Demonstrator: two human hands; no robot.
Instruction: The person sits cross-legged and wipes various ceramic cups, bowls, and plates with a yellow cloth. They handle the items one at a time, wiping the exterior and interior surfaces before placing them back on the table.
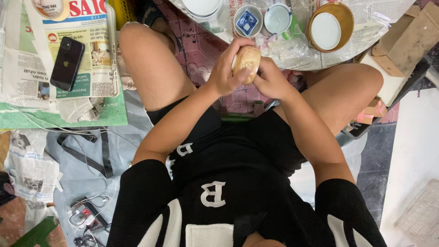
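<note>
Cluttered floor with newspapers (32,68), a black phone (67,63), small cups (263,19) and a brown-rimmed dish (330,25) spread ahead of a seated person's knees. Both hands meet above the lap around a small tan cup (247,60), likely raised close for a steadier look or wipe. Left hand (227,68) curls shut on its left side, fingers over the top rim; right hand (270,78) closes on the lower right, thumb pressed on the wall, so the tan cup sits pinched between both sets of fingertips.
</note>
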